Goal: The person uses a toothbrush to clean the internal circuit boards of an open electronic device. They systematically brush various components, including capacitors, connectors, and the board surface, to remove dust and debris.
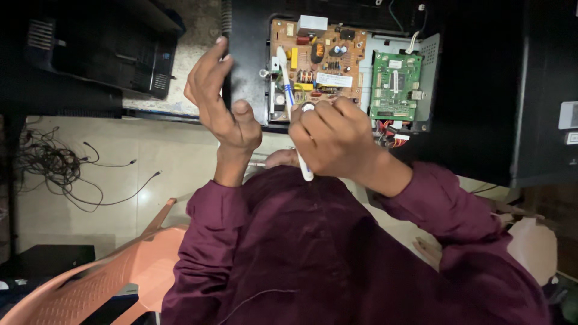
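An opened black device (475, 90) lies in front of the person, its cover off. Inside it a brown board (317, 60) with many small parts sits on the left, and a green board (394, 84) sits just beside it on the right, with red wires (390, 133) under the green one. To the left of the device is another black machine (102, 48), and between them a strip of pale floor (180, 90) shows. A bundle of thin dark cables (60, 171) lies on the floor far left. An orange plastic chair (108, 277) is at the lower left, close to the maroon sleeve (289, 253).

The right hand (334, 141) is closed around a white and blue toothbrush (292, 102). The brush head points up and lies over the left edge of the brown board; the handle end comes out below the fist. This hand covers the lower edge of the brown board.

The left hand (220, 96) is raised beside the device, wrist bent, fingers loosely apart and slightly curled, holding nothing. It is near the right hand but does not touch it.
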